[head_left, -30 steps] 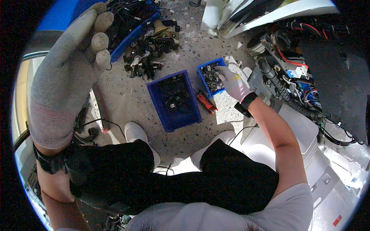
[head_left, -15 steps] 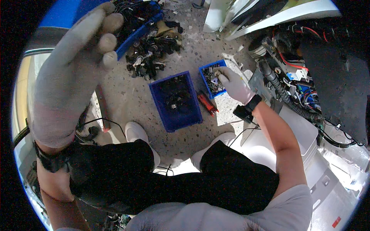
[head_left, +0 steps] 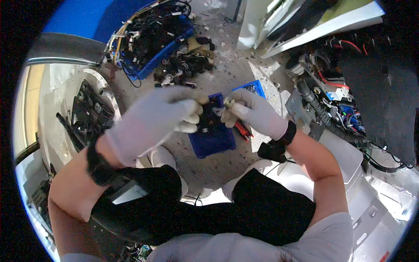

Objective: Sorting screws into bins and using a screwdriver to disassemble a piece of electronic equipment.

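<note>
My right hand (head_left: 259, 114), in a white glove, is closed in a pinch on a small shiny metal piece (head_left: 228, 103), held above the blue bins. A pale, whitish bit (head_left: 217, 112) shows beside its fingertips; I cannot make out what it is. Facing it, my gloved left hand (head_left: 163, 115) hovers with half-bent fingers, slightly blurred, and nothing visible in them. Below both hands lies a dark blue bin (head_left: 214, 144) with small dark parts inside, partly hidden by the hands. A smaller blue tray (head_left: 261, 89) of small metal parts sits behind my right hand.
Red-handled pliers (head_left: 244, 130) lie by the dark blue bin. Farther off stand a blue crate (head_left: 163, 56) heaped with wiring and a pile of black parts (head_left: 185, 67) on the floor. A corrugated hose (head_left: 321, 111) and machinery line the right; a white panel (head_left: 56, 100) is at left.
My right hand has lifted out of the small tray and moved left with the metal piece. My left hand has come down and rightward, from the upper left toward it.
</note>
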{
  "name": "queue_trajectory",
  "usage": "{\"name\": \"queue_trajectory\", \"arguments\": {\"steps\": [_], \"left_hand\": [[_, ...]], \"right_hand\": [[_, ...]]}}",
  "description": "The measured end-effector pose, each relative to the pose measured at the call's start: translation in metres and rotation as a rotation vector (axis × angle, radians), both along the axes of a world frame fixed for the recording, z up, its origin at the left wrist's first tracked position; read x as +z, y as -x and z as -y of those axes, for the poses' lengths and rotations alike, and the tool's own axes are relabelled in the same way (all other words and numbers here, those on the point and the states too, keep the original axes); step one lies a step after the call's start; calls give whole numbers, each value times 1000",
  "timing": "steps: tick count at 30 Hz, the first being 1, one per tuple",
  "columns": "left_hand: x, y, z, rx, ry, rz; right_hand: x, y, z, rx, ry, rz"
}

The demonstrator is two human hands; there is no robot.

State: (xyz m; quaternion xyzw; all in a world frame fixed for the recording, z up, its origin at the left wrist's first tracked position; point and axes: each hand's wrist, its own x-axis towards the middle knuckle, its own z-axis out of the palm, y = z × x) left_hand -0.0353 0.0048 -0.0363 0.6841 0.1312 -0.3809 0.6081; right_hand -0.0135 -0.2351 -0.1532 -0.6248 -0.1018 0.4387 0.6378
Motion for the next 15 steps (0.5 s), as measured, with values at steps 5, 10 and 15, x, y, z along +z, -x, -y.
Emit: {"name": "queue_trajectory", "arguments": {"steps": [5, 10, 15], "left_hand": [[-12, -2, 14, -16, -108, -66], [-11, -9, 13, -211, -205, -14], [-10, -12, 7, -300, -268, -6]], "right_hand": [[26, 6, -16, -26, -188, -153], [33, 9, -16, 18, -190, -125], [43, 14, -25, -35, -131, -59]]}}
